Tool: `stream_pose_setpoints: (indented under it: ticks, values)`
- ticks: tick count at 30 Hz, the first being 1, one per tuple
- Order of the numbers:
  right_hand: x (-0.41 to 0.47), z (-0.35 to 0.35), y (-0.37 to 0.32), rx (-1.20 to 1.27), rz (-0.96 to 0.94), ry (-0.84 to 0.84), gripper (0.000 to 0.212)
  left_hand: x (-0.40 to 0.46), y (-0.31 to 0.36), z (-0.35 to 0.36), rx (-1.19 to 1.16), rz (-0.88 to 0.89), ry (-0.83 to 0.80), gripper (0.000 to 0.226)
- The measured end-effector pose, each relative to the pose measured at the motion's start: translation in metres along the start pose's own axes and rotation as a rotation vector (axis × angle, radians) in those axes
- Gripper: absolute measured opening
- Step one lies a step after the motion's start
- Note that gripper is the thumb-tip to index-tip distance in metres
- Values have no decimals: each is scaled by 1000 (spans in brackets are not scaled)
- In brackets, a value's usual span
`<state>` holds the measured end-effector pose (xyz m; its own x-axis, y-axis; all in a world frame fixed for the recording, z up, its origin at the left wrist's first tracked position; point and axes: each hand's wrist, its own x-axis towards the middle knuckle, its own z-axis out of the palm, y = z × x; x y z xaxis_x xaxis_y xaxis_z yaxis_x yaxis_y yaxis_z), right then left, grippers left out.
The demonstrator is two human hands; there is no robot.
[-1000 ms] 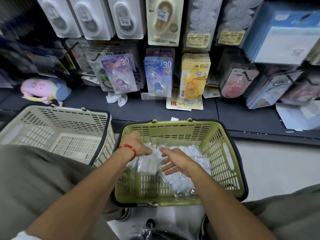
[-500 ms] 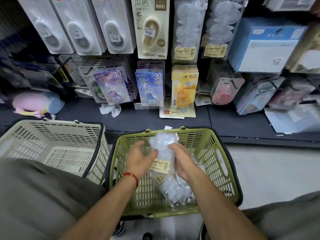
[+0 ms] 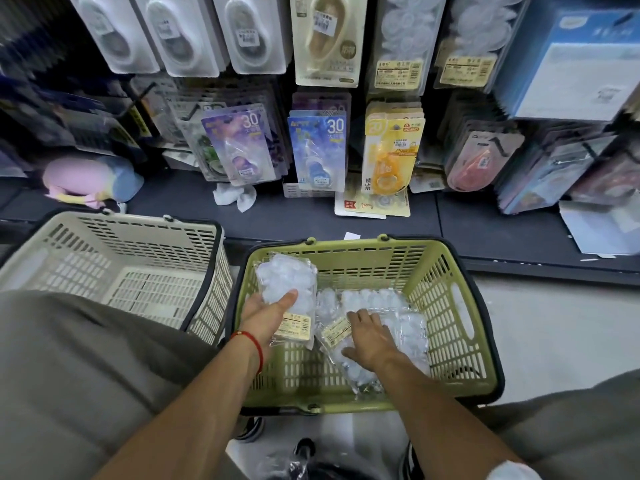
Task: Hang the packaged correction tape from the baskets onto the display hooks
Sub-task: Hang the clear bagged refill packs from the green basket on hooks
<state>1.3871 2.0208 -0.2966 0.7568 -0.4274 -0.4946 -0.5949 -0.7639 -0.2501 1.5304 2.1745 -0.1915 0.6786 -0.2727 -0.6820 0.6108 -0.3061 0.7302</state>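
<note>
Display wall (image 3: 346, 98): rows of carded correction tape on hooks above a dark shelf (image 3: 311, 216). Cream basket (image 3: 114, 265): left of the green one, nothing visible inside. Green basket (image 3: 446, 306): we count several clear packs loose on its floor. Held pack (image 3: 287, 285): upright at the basket's near-left corner, our left hand (image 3: 266, 317) gripping its lower half, thumb across the front. Loose packs (image 3: 401, 323): directly beneath our right hand (image 3: 370, 341), whose spread, uncurled fingers press flat on them, grasping nothing. We judge it best to gather packs label-side aligned, hang-holes uppermost, before lifting toward the hooks.
</note>
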Motion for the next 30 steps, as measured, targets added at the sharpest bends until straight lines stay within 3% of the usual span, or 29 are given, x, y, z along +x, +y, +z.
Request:
stream_pose_setpoints:
  ticks: [4, 9, 14, 17, 20, 24, 26, 28, 30]
  values:
    - [7, 4, -10, -130, -8, 23, 71, -1, -3, 0, 8, 28, -1, 78]
    - [9, 2, -18, 46, -6, -1, 77, -3, -4, -1, -12, 31, -2, 67]
    - [6, -25, -8, 588, 109, -24, 44, 4, -6, 2, -55, 48, 21, 67]
    - [-2, -62, 2, 909, 189, 57, 30, 3, -5, 8, -48, 80, 50, 70]
    - [-18, -104, 11, 1232, 199, 165, 30, -2, -2, 16, -68, 109, 79, 43]
    - [-40, -152, 16, 1468, 146, 396, 35, -5, 0, 30, -91, 170, 140, 31]
    - [-50, -166, 14, 1652, 106, 473, 32, -7, 1, 39, -154, 142, 89, 34]
    - [-56, -172, 7, 1822, 82, 505, 30, -12, 4, 49, -361, 49, -61, 39]
    - [-60, -171, -2, 1929, 101, 549, 29, -19, 10, 59, -537, -56, -190, 62]
